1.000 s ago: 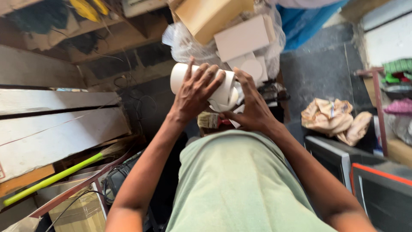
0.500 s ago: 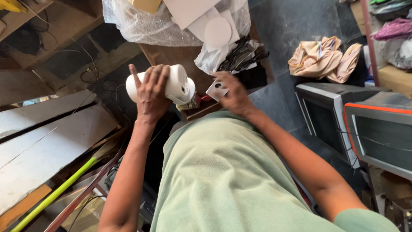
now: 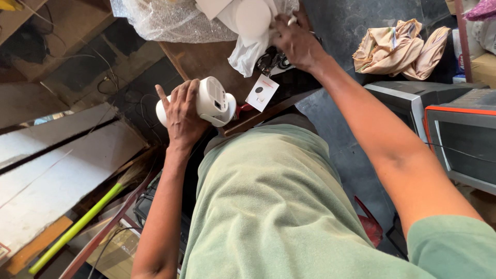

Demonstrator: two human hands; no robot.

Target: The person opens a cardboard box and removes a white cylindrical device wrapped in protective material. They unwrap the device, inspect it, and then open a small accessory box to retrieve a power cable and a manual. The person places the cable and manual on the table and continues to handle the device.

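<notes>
Left hand [image 3: 182, 114] grip closed around white cylindrical device [image 3: 209, 102], right hand [image 3: 295, 40] grip pinching small white item above wooden tabletop [image 3: 206, 59], white card [image 3: 262, 92] nearby, bubble-wrap bundle [image 3: 170, 20] beyond.

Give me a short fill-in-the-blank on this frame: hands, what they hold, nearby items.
1. The left hand grips a ____ cylindrical device.
2. The right hand reaches among white packaging on the ____ table.
3. A small card lies at the table's edge, to the ____ of the device.
4. A broom with a ____ handle leans at lower left.

Missing words: white; wooden; right; green
</notes>
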